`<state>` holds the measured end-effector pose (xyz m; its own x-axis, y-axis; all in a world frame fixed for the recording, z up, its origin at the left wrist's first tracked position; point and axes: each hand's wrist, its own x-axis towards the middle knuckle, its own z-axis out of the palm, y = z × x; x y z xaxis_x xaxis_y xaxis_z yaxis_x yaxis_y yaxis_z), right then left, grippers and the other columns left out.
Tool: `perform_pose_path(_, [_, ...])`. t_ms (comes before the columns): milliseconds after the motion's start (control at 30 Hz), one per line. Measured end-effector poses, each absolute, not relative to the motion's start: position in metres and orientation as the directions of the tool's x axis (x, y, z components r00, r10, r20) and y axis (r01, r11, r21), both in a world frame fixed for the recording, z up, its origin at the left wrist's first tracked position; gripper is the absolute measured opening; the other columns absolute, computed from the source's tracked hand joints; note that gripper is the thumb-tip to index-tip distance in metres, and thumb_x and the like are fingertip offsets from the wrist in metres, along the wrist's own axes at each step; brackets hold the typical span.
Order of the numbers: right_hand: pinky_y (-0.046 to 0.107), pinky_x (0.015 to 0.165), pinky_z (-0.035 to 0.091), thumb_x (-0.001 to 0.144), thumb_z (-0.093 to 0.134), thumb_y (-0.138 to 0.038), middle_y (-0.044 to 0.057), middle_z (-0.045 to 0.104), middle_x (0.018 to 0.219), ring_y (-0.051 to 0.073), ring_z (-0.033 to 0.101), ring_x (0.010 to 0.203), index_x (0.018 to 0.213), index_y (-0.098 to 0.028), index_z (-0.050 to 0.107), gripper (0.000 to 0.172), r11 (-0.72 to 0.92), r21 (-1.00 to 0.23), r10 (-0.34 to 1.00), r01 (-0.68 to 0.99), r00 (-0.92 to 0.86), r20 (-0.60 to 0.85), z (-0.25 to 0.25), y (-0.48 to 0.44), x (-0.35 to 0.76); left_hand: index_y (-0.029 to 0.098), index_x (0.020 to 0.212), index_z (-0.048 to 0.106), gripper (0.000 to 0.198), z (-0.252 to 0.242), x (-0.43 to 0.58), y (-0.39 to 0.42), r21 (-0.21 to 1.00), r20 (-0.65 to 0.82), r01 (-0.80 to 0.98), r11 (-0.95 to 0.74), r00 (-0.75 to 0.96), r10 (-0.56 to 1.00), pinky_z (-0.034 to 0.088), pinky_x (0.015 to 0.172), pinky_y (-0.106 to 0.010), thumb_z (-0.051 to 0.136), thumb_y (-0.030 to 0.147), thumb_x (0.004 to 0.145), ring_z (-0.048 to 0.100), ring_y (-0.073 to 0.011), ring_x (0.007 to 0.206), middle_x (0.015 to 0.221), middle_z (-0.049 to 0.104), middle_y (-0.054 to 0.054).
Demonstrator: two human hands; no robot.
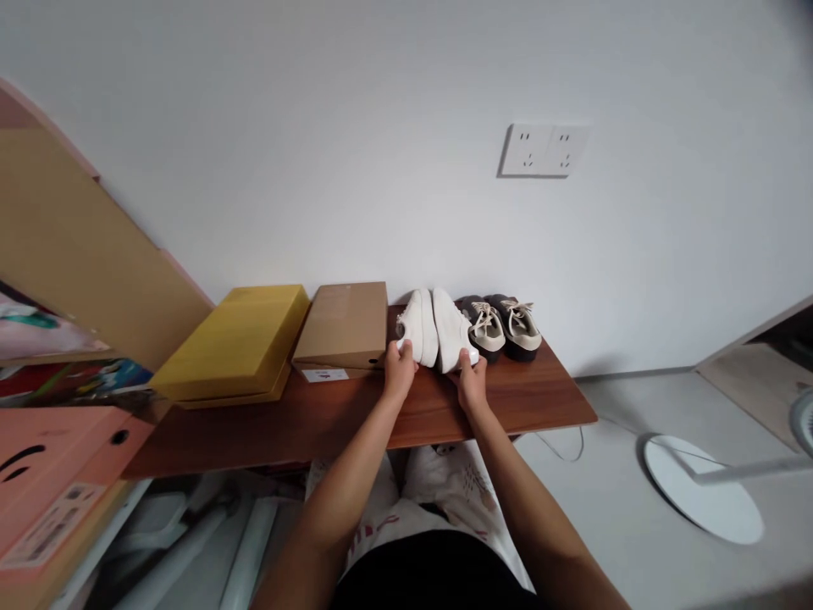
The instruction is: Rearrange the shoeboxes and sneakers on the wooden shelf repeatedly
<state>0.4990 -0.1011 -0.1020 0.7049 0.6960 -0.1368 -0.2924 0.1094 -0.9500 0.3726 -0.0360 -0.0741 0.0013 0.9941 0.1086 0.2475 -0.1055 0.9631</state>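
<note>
A pair of white sneakers is at the wooden shelf board [445, 415], toes toward the wall. My left hand [400, 370] grips the left white sneaker [419, 326] by its heel, thumb on top. Around the heel of the right white sneaker [449, 330] my right hand [471, 379] is closed. The two shoes touch or nearly touch along their soles and look tipped on their sides. Just to their right stand a dark sneaker with cream laces [483, 330] and its mate [516, 329]. Whether the white shoes rest fully on the board cannot be made out.
Left of the shoes lie a brown shoebox [343, 326] and a yellow box [241, 343]. A pink shoebox [57, 483] stands at the lower left. Wall sockets [544, 151] sit above. A round white base [702, 490] is on the floor at right.
</note>
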Motion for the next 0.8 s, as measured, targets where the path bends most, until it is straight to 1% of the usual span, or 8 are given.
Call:
perform_pose_path(100, [0.031,0.071,0.059,0.081,0.058,-0.065,0.009,0.059,0.125,0.019,0.062,0.106,0.117,-0.024,0.041,0.058,0.097,-0.933,0.682,-0.347,0.706,-0.192,-0.105,-0.100,0.492,0.017,0.110,0.051,0.028,-0.085,0.374,-0.042,0.994,-0.063,0.088,0.067,-0.047,0.997,0.047,0.049,-0.024,0.036,0.038,0.101,0.055,-0.0119,0.048,0.074,0.061,-0.002])
perform_pose_path(167, [0.031,0.068,0.059,0.080,0.061,-0.065,0.011,0.060,0.125,0.021,0.065,0.100,0.124,-0.023,0.040,0.065,0.044,-0.953,0.680,-0.300,0.708,-0.192,-0.107,-0.105,0.494,0.017,0.130,0.043,0.035,-0.088,0.373,-0.051,0.992,-0.096,0.081,0.101,-0.067,0.993,0.050,0.048,-0.026,0.036,0.034,0.100,0.059,-0.0115,0.050,0.103,0.066,-0.012])
perform_pose_path(267, [0.035,0.062,0.057,0.078,0.064,-0.063,0.010,0.068,0.104,0.021,0.068,0.073,0.132,-0.019,0.040,0.073,-0.072,-0.979,0.736,-0.190,0.653,-0.181,-0.112,-0.127,0.513,0.022,0.150,0.027,0.055,-0.089,0.367,-0.072,0.985,0.054,0.169,-0.042,-0.065,0.996,0.059,0.061,-0.033,0.043,0.028,0.097,0.071,-0.0176,0.075,0.150,0.040,-0.025])
perform_pose_path(333, [0.036,0.063,0.055,0.078,0.063,-0.063,0.007,0.070,0.090,0.020,0.065,0.063,0.128,-0.018,0.047,0.069,-0.109,-0.993,0.750,-0.050,0.652,-0.115,-0.113,-0.146,0.535,0.023,0.153,0.025,0.063,-0.088,0.366,-0.087,0.939,0.240,0.263,-0.222,-0.039,0.970,0.061,0.079,-0.037,0.047,0.026,0.095,0.068,-0.0265,0.108,0.159,0.024,-0.024])
perform_pose_path(467, [0.043,0.085,0.051,0.084,0.056,-0.057,0.013,0.068,0.100,0.025,0.064,0.088,0.111,-0.017,0.060,0.048,-0.119,-0.900,0.569,0.420,0.772,0.285,-0.103,-0.164,0.590,0.021,0.152,0.031,0.059,-0.078,0.395,-0.104,0.790,0.474,0.345,-0.506,0.178,0.862,0.051,0.103,-0.042,0.046,0.022,0.095,0.040,-0.0296,0.143,0.158,0.029,-0.021])
perform_pose_path(567, [0.053,0.102,0.040,0.085,0.056,-0.050,0.021,0.059,0.121,0.034,0.053,0.117,0.116,-0.014,0.059,0.048,-0.241,-0.709,0.487,0.662,0.715,0.502,-0.092,-0.151,0.626,0.021,0.146,0.041,0.050,-0.062,0.450,-0.103,0.716,0.469,0.310,-0.626,0.450,0.760,0.048,0.107,-0.040,0.045,0.020,0.096,0.043,-0.0253,0.141,0.151,0.040,-0.018])
perform_pose_path(667, [0.054,0.102,0.040,0.079,0.061,-0.046,0.024,0.047,0.135,0.037,0.047,0.125,0.122,-0.014,0.055,0.053,-0.264,-0.642,0.595,0.720,0.645,0.479,-0.089,-0.128,0.650,0.013,0.139,0.048,0.044,-0.044,0.512,-0.093,0.648,0.310,0.435,-0.625,0.599,0.738,0.049,0.105,-0.042,0.050,0.017,0.095,0.052,-0.0285,0.133,0.143,0.049,-0.022])
perform_pose_path(800, [0.050,0.099,0.045,0.079,0.061,-0.047,0.022,0.051,0.125,0.034,0.050,0.119,0.117,-0.016,0.052,0.050,-0.233,-0.735,0.599,0.637,0.689,0.408,-0.094,-0.115,0.668,0.002,0.123,0.058,0.033,-0.026,0.554,-0.074,0.497,0.037,0.696,-0.519,0.580,0.814,0.053,0.093,-0.044,0.053,0.016,0.094,0.064,-0.0347,0.115,0.119,0.062,-0.028])
